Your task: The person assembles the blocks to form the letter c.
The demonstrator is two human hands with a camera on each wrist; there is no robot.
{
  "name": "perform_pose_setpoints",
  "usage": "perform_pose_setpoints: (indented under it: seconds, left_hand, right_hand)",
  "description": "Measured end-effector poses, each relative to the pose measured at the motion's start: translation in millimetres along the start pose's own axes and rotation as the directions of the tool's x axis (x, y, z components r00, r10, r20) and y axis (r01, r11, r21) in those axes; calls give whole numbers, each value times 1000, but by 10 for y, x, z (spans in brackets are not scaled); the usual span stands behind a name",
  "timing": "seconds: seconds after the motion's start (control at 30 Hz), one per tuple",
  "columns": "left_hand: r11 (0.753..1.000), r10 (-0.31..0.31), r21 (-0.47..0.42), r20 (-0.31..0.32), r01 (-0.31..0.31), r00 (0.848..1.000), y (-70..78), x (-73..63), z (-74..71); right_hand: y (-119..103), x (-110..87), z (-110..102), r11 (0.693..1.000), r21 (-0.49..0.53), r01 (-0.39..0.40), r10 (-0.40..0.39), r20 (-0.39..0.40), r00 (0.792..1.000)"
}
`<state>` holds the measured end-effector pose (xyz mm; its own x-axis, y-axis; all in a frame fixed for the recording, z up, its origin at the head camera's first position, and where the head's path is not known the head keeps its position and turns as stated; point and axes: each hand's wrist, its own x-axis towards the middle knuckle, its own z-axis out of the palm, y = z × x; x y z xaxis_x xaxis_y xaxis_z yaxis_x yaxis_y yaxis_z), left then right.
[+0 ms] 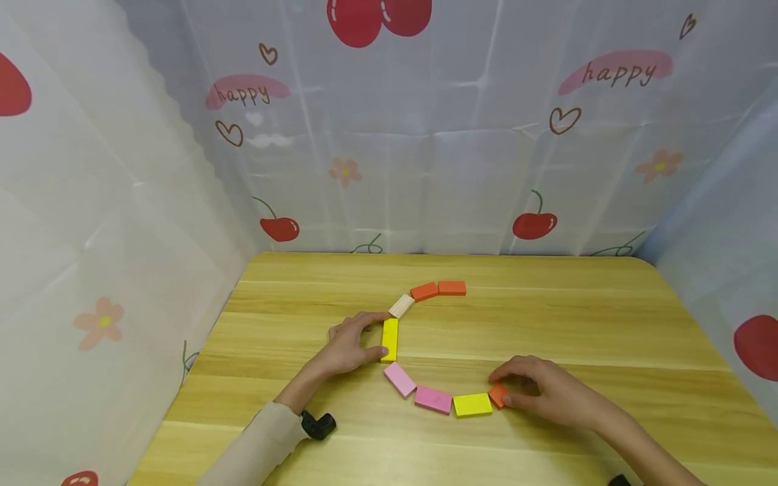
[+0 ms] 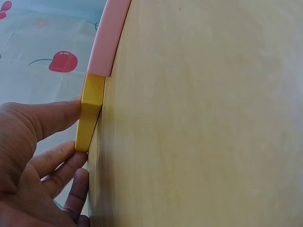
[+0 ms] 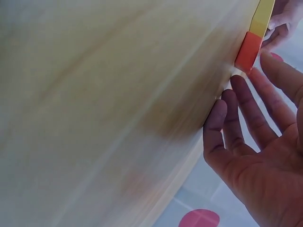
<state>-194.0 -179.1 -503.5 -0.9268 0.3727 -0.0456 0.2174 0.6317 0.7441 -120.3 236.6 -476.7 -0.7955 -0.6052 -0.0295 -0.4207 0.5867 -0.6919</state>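
Flat coloured wooden blocks form a C-shaped curve on the table. On its left side my left hand (image 1: 349, 345) pinches a yellow block (image 1: 391, 339) by its two ends, thumb at the near end and index finger at the far end. In the left wrist view that yellow block (image 2: 91, 111) adjoins a pink block (image 2: 106, 45). At the curve's right tip my right hand (image 1: 550, 391) holds an orange block (image 1: 498, 396) between thumb and index finger, partly hidden by them. The orange block (image 3: 248, 52) meets a yellow block (image 3: 261, 20) in the right wrist view.
Between the hands lie a light pink block (image 1: 400, 380), a darker pink block (image 1: 433, 399) and another yellow block (image 1: 473, 405). Farther back are a plain wood block (image 1: 402, 306) and two orange blocks (image 1: 424, 291). Printed curtains (image 1: 425, 175) stand behind and beside the wooden table (image 1: 577, 304).
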Motion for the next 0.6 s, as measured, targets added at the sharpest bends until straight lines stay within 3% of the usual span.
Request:
perform_pose_setpoints:
  seconds: [0.17,0.6]
  left_hand:
    - [1000,4,-4,2,-4,1000,6,8,12]
    - [1000,-10,-3,6,10,1000,-37,0,24]
  right_hand:
    - [18,-72,-17,999,12,-48,48,-32,998]
    - [120,-174,-103,995,51,-85,89,-70,994]
